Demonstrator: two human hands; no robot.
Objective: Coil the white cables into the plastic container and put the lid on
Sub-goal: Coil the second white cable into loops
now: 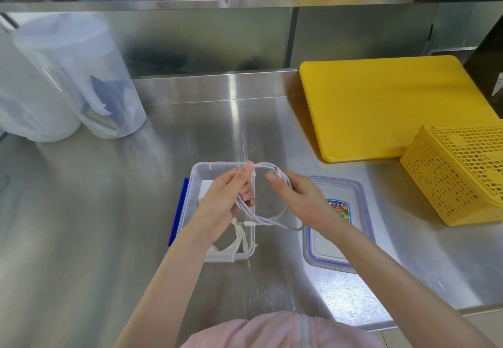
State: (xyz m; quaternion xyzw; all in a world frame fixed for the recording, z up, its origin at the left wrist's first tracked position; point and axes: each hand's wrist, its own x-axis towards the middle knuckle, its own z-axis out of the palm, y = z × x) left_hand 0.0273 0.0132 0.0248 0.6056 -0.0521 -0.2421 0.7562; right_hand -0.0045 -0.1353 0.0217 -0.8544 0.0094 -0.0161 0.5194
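Hands: left hand (226,198) and right hand (299,198) both curl round a white cable (261,218), held as a loop above the container's right edge.
Container (217,168): clear, lidless, on the steel counter (95,225); another white cable (239,241) and a white block lie inside; a blue strip runs along its left wall.
Lid (340,238): flat on the counter just right of the container, apart from it; blue rim, colourful sticker, writing unreadable.
Room: bare steel left of and beyond the container; yellow board (381,102) and yellow basket (462,173) crowd the right; clear tubs (81,75) far left.
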